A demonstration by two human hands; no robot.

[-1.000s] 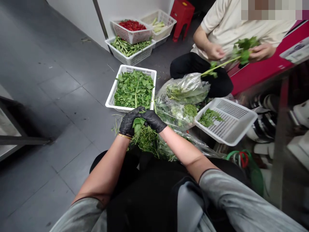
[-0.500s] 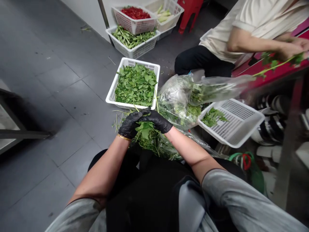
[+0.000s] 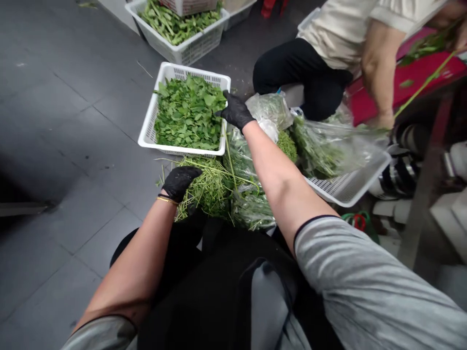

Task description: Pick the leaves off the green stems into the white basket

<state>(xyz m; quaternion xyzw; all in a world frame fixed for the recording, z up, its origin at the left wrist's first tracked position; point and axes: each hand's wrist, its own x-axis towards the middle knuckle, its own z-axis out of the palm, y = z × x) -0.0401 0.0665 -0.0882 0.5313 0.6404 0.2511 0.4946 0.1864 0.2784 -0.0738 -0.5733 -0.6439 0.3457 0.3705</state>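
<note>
My right hand, in a black glove, reaches out over the right rim of a white basket filled with picked green leaves. Its fingers are apart and I see nothing in them. My left hand, also gloved and with a gold bangle at the wrist, rests with curled fingers on a heap of bare green stems on the floor in front of my knees. Clear plastic bags of leafy herbs lie just right of the heap.
A person sits opposite at the upper right, one hand in a herb bag, holding a long stalk. Their white basket sits under that bag. Another basket of green pods stands at the top. Grey floor tiles stretch to the left.
My hands have parted. The right one moved forward from my lap to the leaf basket, and the left dropped onto the stem heap. The view tilted down; the other person reached into the bag.
</note>
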